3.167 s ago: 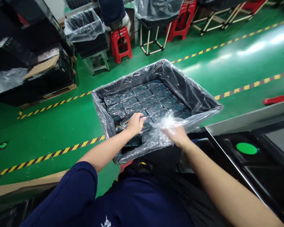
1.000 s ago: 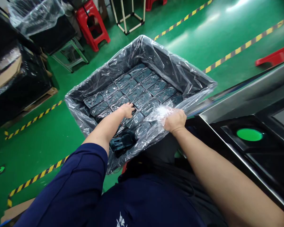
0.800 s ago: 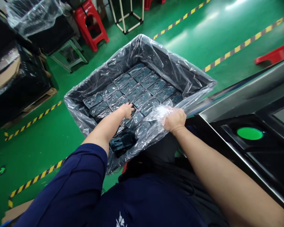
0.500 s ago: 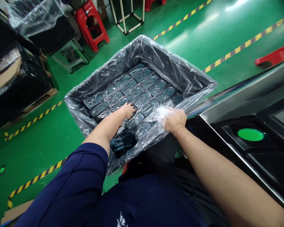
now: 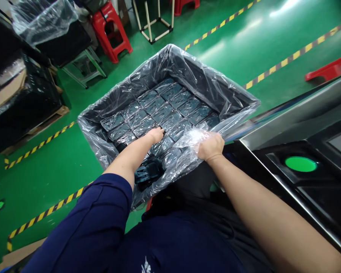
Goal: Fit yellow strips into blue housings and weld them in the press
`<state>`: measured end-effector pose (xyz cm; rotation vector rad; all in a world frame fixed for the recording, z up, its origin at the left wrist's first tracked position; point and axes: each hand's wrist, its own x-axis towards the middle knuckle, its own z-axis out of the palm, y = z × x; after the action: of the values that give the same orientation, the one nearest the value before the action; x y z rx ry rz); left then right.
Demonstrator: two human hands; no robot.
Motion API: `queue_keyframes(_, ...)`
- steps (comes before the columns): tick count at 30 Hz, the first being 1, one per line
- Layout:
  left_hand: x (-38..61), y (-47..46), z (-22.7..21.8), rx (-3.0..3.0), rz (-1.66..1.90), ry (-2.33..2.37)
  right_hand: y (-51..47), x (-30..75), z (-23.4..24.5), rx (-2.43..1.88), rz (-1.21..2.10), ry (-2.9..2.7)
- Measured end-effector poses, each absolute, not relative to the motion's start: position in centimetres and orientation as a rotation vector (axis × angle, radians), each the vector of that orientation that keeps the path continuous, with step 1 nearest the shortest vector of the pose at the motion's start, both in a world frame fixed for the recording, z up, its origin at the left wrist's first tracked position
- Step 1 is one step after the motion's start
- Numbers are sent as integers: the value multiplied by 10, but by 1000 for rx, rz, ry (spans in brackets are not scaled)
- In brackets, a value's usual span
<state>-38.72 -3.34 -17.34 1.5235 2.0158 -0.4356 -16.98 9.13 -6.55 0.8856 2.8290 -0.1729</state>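
Note:
A black crate [image 5: 238,99] lined with a clear plastic bag [image 5: 187,72] stands in front of me. Several flat dark parts [image 5: 170,110] lie in rows on its bottom. My left hand [image 5: 155,135] reaches into the crate, fingers curled down onto a part in the near rows. My right hand [image 5: 210,146] is a fist gripping a bunched fold of the plastic bag at the near rim. A loose dark part [image 5: 147,172] lies under the plastic at the near left corner.
A black machine top with a round green button [image 5: 300,163] is at the right. Red stools [image 5: 112,26], a metal frame [image 5: 153,22] and other lined black crates [image 5: 48,26] stand on the green floor beyond. Yellow-black tape lines [image 5: 272,72] cross the floor.
Since 3.2 s ago my view dropped closer and my right hand closed on the bag. In the last second my left hand shifted slightly right over the parts.

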Motion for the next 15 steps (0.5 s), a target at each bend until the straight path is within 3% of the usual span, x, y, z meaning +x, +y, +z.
queue_keyframes(15,-370,-32,-168,1426,-505,2085,92,-171,-63,927,-168,2841)
